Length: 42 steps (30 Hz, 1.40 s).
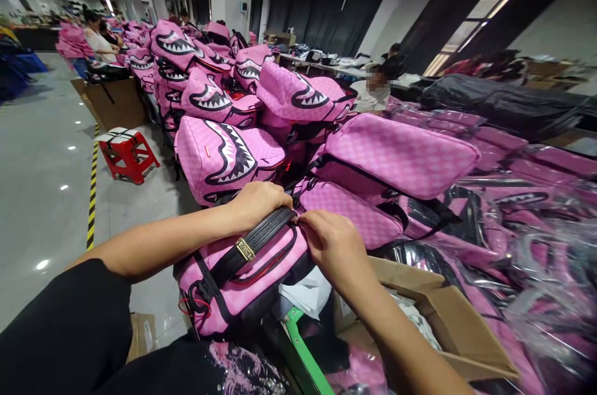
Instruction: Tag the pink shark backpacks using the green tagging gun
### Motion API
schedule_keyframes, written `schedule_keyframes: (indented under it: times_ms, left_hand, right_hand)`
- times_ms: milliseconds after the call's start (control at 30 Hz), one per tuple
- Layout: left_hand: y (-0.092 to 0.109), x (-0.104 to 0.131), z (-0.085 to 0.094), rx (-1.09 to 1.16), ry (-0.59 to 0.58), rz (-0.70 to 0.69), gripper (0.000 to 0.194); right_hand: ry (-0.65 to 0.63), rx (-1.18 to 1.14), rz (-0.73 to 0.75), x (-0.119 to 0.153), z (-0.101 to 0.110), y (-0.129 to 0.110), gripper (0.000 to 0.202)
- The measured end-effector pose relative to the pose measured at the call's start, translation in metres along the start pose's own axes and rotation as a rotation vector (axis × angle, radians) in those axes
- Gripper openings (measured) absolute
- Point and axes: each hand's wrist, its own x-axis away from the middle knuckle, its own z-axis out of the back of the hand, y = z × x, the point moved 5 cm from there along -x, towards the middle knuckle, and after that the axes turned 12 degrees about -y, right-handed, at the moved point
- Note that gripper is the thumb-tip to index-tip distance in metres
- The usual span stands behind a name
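Note:
A pink backpack [282,255] lies in front of me, its red-edged zip pocket facing up. A black strap [268,234] with a gold-coloured metal plate [245,249] runs across it. My left hand [263,201] is closed over the far end of this strap, its fingertips partly hidden. Just beside it, my right hand [331,239] pinches with thumb and forefinger at the strap's tip; what sits between those fingers is too small to tell. Behind my hands, another pink backpack [191,152] shows a black-and-white shark mouth.
Pink shark-mouth backpacks are piled ahead, and plastic-wrapped ones [536,258] spread to the right. An open cardboard box [448,314] stands by my right forearm, near a green metal bar [303,345]. A red stool [128,155] is on the left floor. Other people work farther off.

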Motion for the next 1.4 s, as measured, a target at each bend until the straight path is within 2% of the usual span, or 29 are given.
schedule_keyframes:
  times_ms: [100,200,333,467,567,667,800,933,1033,1100,1167,1233,1300,1400]
  left_hand:
    - [-0.003,0.001,0.007,0.076,0.015,0.004,0.016]
    - [-0.013,-0.005,0.014,0.096,0.051,0.044,0.019]
    - [-0.026,-0.017,0.02,0.086,0.102,0.174,0.027]
    - [-0.02,-0.025,0.022,0.124,0.121,0.238,0.028]
    - [-0.014,-0.025,0.022,0.172,0.129,0.275,0.029]
    - [-0.009,-0.025,0.016,0.23,0.134,0.237,0.029]
    - [-0.005,-0.027,0.007,0.327,0.192,0.153,0.034]
    - [-0.005,-0.029,0.001,0.412,0.238,0.115,0.032]
    - [0.0,-0.029,0.003,0.447,0.258,0.082,0.031]
    - [0.009,-0.03,0.003,0.533,0.219,-0.073,0.03]
    - [0.022,-0.028,-0.001,0.686,0.095,-0.304,0.022]
    - [0.03,-0.025,-0.006,0.795,0.015,-0.441,0.021]
    - [0.031,-0.024,-0.008,0.783,0.088,-0.402,0.029]
    - [0.029,-0.023,-0.008,0.707,0.261,-0.212,0.037]
  right_hand:
    - [0.029,0.291,0.055,-0.013,0.007,-0.002,0.016]
    - [0.056,0.397,0.116,-0.017,0.018,-0.002,0.018]
    - [0.023,0.222,0.112,-0.003,0.034,-0.017,0.022]
    - [-0.045,-0.021,0.058,0.012,0.044,-0.043,0.017]
    - [-0.146,-0.171,-0.031,0.016,0.046,-0.049,0.017]
    - [-0.261,-0.299,-0.105,0.022,0.047,-0.052,0.019]
    - [-0.22,-0.297,-0.177,0.032,0.052,-0.058,0.02]
    - [-0.279,-0.356,-0.201,0.044,0.048,-0.067,0.023]
    - [-0.172,-0.313,-0.272,0.049,0.05,-0.072,0.023]
    - [-0.15,-0.31,-0.29,0.051,0.049,-0.075,0.021]
    - [-0.23,-0.377,-0.278,0.056,0.044,-0.079,0.022]
    - [-0.3,-0.443,-0.299,0.064,0.041,-0.08,0.024]
    - [-0.285,-0.443,-0.357,0.071,0.042,-0.078,0.025]
    - [-0.23,-0.401,-0.386,0.069,0.042,-0.079,0.024]
